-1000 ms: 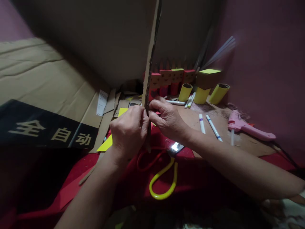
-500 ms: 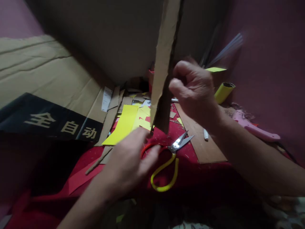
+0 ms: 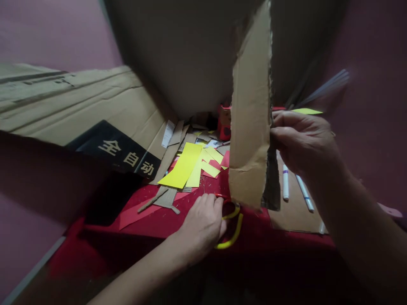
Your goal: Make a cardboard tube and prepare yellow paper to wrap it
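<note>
My right hand (image 3: 303,142) pinches the right edge of a long, roughly cut piece of cardboard (image 3: 249,114) and holds it upright above the table. My left hand (image 3: 205,216) is closed at the scissors (image 3: 230,244), with fingers on the red handle. Their yellow handle loop shows beside the thumb, while the cardboard hides the blades. Left of the cardboard lie yellow paper strips (image 3: 184,165), and a thin cardboard stick (image 3: 152,201) rests nearer the table's front.
A big cardboard sheet (image 3: 95,106) with a dark printed panel leans along the left side. On a flat board (image 3: 291,220) at the right lie markers (image 3: 285,182). A red container (image 3: 224,123) stands at the back. Red cloth (image 3: 152,226) covers the table.
The cardboard has turned to show its broad face, now pinched in my right hand. My left hand has closed on the scissors' handle. The view has shifted left.
</note>
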Available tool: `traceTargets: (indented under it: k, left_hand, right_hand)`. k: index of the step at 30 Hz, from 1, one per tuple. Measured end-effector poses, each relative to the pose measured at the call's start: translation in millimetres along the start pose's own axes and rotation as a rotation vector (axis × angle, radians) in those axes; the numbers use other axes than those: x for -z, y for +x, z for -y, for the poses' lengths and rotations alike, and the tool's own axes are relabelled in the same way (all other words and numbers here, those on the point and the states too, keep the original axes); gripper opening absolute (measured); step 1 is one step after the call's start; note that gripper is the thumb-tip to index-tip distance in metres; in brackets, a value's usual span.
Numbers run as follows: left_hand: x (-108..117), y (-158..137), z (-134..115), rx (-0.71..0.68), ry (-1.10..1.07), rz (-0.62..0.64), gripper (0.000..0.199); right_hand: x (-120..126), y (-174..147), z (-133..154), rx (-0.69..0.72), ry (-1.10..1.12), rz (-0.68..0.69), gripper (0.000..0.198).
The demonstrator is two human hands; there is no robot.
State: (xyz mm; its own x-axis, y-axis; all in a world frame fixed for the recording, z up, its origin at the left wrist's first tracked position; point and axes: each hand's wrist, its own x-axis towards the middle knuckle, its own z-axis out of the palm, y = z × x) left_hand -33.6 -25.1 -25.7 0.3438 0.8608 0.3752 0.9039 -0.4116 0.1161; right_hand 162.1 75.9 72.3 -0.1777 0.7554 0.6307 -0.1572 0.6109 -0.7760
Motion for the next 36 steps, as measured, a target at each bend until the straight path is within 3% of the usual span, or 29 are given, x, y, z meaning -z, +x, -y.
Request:
traceTargets:
  k: [3,8,11,16,18,20,22,24,25,30,36]
  left_hand:
    - [0.0,-5.5,12.0,0.038,0.109,0.101,0.022]
    - [20.8,4.6,58.4,0.395,0.262,0.066,0.030]
    - [33.2,26.5,85.1,0.597,0.291,0.200,0.037]
    - [40.8,54.6,104.2,0.630,0.241,0.278,0.030]
    - [45.1,56.7,98.6,0.631,0.232,0.233,0.031]
    - [50.2,55.0,84.2,0.633,0.083,0.116,0.035]
    - [53.1,51.5,63.5,0.608,-0.320,-0.008,0.038]
    - [51.7,48.7,41.6,0.540,-0.678,0.004,0.036]
    - [49.3,47.9,32.0,0.522,-0.755,0.000,0.035]
    - [35.0,53.3,7.9,0.533,-0.884,0.072,0.024]
    - [36.6,71.5,2.4,0.621,-0.951,0.158,0.013]
  right_hand:
    - [5.9,-2.0,-1.8,-0.084,0.055,-0.010,0.018]
    - [16.7,-5.6,-14.5,-0.118,0.053,0.012,0.018]
    - [18.3,-6.4,-21.7,-0.123,-0.067,0.068,0.017]
    - [5.3,-7.7,-23.4,-0.093,-0.348,0.201,0.018]
    - [-6.0,-10.5,-26.6,-0.114,-0.448,0.248,0.017]
    - [-19.4,-15.6,-33.9,-0.156,-0.503,0.260,0.018]
    - [-32.3,-22.5,-43.6,-0.202,-0.526,0.252,0.018]
    - [-42.3,-29.9,-52.0,-0.212,-0.526,0.246,0.017]
    - [-45.7,-33.2,-54.9,-0.204,-0.525,0.232,0.017]
    - [-48.6,-41.1,-58.1,-0.194,-0.424,0.214,0.014]
    - [-48.3,-42.4,-59.0,-0.468,0.001,0.230,0.007]
